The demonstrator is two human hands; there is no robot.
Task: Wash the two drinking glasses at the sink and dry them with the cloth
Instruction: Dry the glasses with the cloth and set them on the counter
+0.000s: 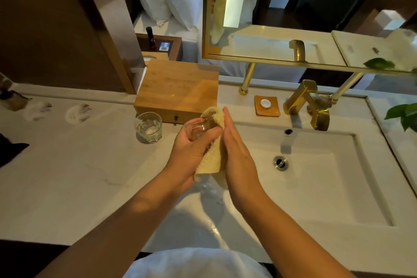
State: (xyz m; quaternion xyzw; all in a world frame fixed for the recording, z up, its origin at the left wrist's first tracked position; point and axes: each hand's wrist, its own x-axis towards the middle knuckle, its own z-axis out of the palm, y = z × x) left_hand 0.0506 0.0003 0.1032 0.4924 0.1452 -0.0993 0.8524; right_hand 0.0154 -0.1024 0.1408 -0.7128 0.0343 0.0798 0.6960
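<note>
Glass (pixel 195 130) sideways, axis left-right, against cloth (pixel 208 160)

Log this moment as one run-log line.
phase: drying | left hand grips first glass | right hand presses cloth against it | second glass upright on counter, left of sink

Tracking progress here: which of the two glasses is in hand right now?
The glass gripped in the left hand, cloth against it. The other glass stands upright on the counter beside the wooden box.
</note>
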